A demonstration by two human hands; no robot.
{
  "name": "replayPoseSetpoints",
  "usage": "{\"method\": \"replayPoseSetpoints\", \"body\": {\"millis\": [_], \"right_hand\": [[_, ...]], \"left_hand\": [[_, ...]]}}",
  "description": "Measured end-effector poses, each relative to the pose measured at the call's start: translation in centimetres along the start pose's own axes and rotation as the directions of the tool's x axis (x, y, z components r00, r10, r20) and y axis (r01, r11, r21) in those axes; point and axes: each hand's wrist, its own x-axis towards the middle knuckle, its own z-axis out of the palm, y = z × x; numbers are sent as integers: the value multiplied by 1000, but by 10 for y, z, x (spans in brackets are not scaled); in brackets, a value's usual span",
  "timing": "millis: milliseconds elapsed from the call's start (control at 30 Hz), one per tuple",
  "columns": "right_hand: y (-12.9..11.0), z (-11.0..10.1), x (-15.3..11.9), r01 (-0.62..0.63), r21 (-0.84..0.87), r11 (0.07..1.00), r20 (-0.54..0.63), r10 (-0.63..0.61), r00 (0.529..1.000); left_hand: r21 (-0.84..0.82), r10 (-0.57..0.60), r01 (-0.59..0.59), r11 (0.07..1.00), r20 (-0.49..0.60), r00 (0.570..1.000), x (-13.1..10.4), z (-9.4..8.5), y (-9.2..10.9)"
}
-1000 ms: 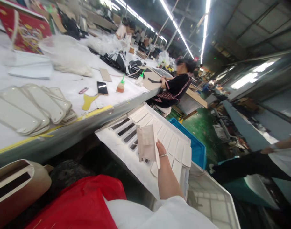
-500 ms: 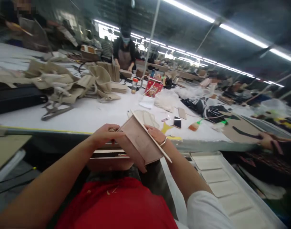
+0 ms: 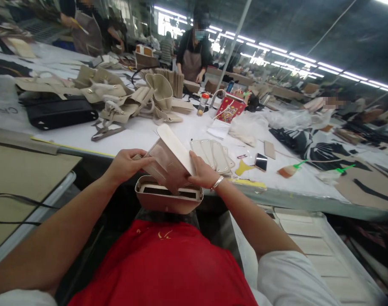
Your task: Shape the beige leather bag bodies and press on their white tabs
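Observation:
Between my hands is a beige lining pocket piece with a stiff cream panel along its right side. My left hand pinches its left edge. My right hand grips the panel's right edge, the thumb on top and other fingers partly hidden. Just below, close to my red apron, rests an open pinkish-beige bag body with a dark slot inside its rim. The lower tip of the lining piece hangs over that rim; whether it touches I cannot tell.
On the white table lie flat cream panels, a phone, brushes with green handles and a red patterned bag. Beige bag parts and a black bag lie left. A tray of cream pieces stands right. A co-worker stands opposite.
The lining piece has turned and moved up-left, its cream panel now facing up more. The bag body below shows more fully. The whole view has swung left.

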Motion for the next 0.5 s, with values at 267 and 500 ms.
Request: {"method": "replayPoseSetpoints", "body": {"millis": [267, 500], "right_hand": [[19, 25, -20, 61, -295, 954, -41, -77, 996], [12, 27, -28, 222, -535, 815, 73, -217, 973]], "left_hand": [[311, 30, -125, 942, 292, 956, 11, 3, -59], [118, 20, -18, 993, -11, 1000, 6, 1, -85]]}}
